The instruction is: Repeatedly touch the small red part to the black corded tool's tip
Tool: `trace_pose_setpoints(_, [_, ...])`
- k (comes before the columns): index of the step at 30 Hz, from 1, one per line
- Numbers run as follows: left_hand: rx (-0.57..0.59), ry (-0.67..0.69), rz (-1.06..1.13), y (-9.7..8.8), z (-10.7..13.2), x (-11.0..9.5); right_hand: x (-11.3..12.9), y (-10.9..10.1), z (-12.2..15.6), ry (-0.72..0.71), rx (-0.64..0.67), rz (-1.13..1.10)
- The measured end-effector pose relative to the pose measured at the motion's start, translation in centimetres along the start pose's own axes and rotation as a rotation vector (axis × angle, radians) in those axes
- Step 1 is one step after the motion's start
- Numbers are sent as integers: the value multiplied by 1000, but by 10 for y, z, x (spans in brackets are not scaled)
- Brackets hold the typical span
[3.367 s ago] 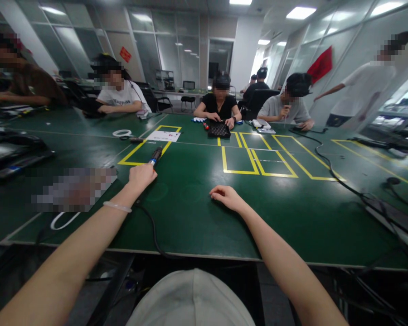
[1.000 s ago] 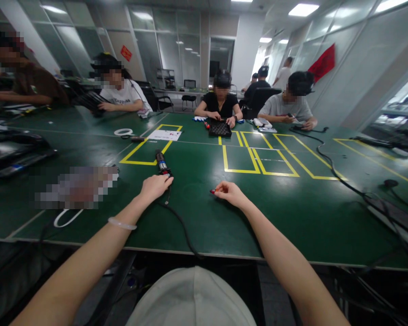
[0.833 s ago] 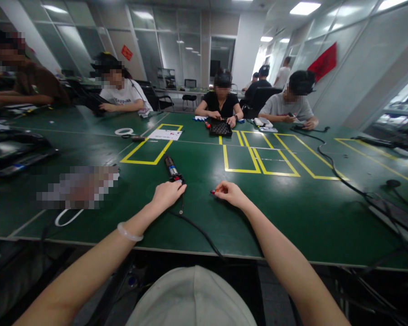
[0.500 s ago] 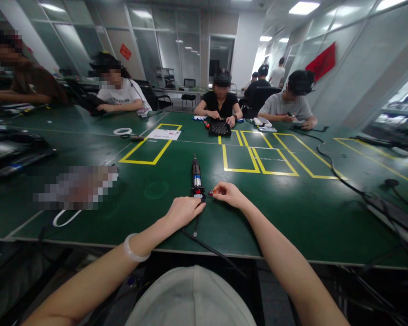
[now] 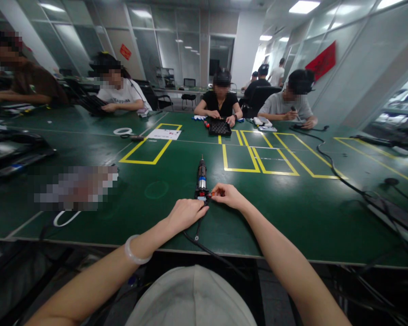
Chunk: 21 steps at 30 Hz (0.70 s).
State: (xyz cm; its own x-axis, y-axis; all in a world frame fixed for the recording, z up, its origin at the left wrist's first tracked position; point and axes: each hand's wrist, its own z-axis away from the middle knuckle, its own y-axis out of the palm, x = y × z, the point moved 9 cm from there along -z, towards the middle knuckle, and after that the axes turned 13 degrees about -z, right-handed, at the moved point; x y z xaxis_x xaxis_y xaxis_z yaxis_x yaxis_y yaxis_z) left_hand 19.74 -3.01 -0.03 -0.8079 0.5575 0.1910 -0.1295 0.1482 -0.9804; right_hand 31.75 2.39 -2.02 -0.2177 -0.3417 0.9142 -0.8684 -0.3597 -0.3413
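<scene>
A slim power tool (image 5: pixel 201 181), black with a silver and blue band and a thin shaft at its tip, lies on the green table pointing away from me. My left hand (image 5: pixel 187 212) is closed on its near end; the fingers' undersides are hidden. In a pinch, my right hand (image 5: pixel 227 195) holds a small red-orange piece (image 5: pixel 213 194) against the tool's right side, near its red and black rear part. The piece is too small to name its kind. From the near end a black cable (image 5: pixel 204 248) trails over the table edge.
Yellow tape outlines (image 5: pixel 241 171) mark the green tabletop (image 5: pixel 177 172). A blurred-out item (image 5: pixel 76 186) lies to the left, and a power strip (image 5: pixel 394 219) with cables to the right. Across the table, a person works at a black tray (image 5: pixel 219 127); other people sit nearby.
The tool has shifted slightly right and toward me, with my left hand moving along. The red-orange piece in my right hand now meets the tool's side, where a small gap was before.
</scene>
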Motion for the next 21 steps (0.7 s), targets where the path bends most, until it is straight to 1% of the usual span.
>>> trace_pose_setpoints(6, [-3,-4,15,0,0,0,0,4,-2,9,-18,15])
trace_pose_setpoints(11, [-2,-3,13,4,1,2,-4,7,-2,38,-18,-125])
trace_pose_setpoints(13, [-8,-4,22,3,1,3,-6,8,-2,44,-14,-150])
trace_pose_setpoints(18, [-8,-27,85,1,2,3,-8,9,-4,39,-15,-158])
trace_pose_setpoints(21, [-22,-52,160,-1,3,7,-4,6,-3,28,-31,-137])
